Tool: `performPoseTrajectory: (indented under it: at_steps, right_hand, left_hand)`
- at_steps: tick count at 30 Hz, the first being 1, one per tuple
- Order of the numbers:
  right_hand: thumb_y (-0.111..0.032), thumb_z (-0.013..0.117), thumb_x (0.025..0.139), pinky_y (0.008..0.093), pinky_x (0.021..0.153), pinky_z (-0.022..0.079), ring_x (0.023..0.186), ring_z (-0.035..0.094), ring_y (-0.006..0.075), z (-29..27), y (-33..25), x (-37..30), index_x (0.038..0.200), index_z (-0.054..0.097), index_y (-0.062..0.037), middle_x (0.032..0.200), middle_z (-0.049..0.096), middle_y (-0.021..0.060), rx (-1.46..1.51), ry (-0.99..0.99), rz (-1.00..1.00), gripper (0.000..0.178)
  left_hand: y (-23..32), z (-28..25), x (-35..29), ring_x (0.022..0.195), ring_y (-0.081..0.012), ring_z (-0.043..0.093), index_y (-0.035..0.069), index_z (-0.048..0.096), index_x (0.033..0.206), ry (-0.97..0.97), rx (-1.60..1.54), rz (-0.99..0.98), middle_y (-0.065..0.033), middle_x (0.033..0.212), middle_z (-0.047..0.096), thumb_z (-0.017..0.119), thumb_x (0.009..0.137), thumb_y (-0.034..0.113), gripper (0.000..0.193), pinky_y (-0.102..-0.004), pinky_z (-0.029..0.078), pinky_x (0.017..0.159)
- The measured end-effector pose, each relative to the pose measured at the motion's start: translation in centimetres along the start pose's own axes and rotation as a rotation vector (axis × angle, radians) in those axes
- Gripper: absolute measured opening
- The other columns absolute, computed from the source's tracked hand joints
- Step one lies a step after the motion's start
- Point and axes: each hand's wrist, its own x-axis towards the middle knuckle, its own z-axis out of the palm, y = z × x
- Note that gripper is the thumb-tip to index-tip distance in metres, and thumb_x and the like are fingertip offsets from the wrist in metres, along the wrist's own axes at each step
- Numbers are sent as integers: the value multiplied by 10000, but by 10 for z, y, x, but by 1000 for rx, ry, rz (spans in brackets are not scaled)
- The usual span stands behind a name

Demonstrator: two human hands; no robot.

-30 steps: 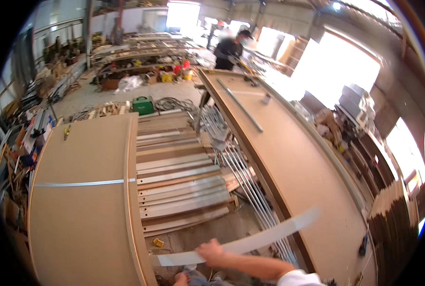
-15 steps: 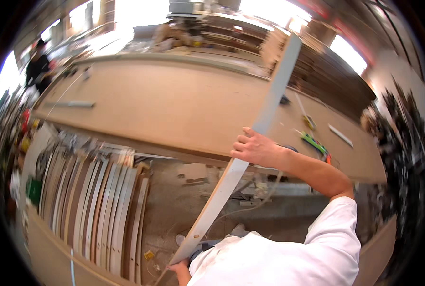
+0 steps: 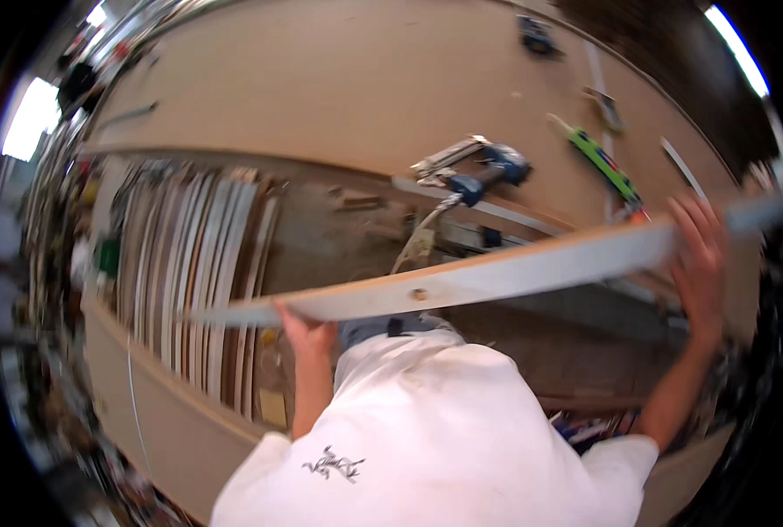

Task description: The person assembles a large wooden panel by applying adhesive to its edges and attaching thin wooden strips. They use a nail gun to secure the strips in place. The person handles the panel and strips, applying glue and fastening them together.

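Note:
A long, narrow board (image 3: 497, 274) with a pale face, a brown edge and a small hole near its middle lies crosswise in front of my body. My left hand (image 3: 305, 332) grips its lower edge toward the left end. Toward the other end, my right hand (image 3: 703, 250) holds the board with its fingers over the top edge, slightly smeared by motion. The board's right end rises higher than its left. Just beyond it, a blue-and-silver nail gun (image 3: 488, 171) with a pale hose lies at the near edge of the large workbench (image 3: 304, 79).
Farther along the bench lie a green tool (image 3: 601, 162), a dark blue tool (image 3: 536, 37) and a thin white strip (image 3: 681, 167). Several upright strips (image 3: 189, 272) stand in a rack at left, behind a low brown panel (image 3: 176, 413). A person (image 3: 77, 86) is at the far left.
The board has swung from a steep slant to nearly level across my body. My right hand has moved right and down with it, my left hand up. The view has tipped downward, revealing the nail gun.

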Motion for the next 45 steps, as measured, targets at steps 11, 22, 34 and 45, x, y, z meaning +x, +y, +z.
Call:
performPoseTrajectory:
  at_steps: [11,22,34,45]
  right_hand:
    - [-180,741,819,519,1180,357,1371,521,362,29,86,-296,1393,611,-34,1404,615,162,-58,-98,496,606]
    - [-93,711,793,619,1168,352,1247,561,296,145,155,-377,1035,697,-92,1186,630,81,-20,118,694,243]
    - [-180,678,855,439,1022,519,1069,654,234,125,299,-369,1105,670,-89,1134,669,56,79,345,467,266]
    - [-96,692,789,425,929,558,1045,689,264,122,575,-592,1126,712,-65,1123,717,68,22,285,346,340]
  left_hand:
    - [-135,151,-62,822,-275,627,114,594,1027,-796,90,-22,-120,899,663,505,1051,555,451,-500,549,818]
    - [-310,250,-116,512,-144,434,88,441,750,-1098,-17,-222,-27,615,419,436,991,112,242,-279,396,537]
    - [-638,237,-235,566,-132,414,75,455,826,-1160,95,-286,-11,647,418,503,937,98,123,-261,385,596]
    - [-657,232,-191,1138,-352,578,-66,478,1366,-670,526,359,-199,1176,599,404,1010,606,764,-542,430,1084]
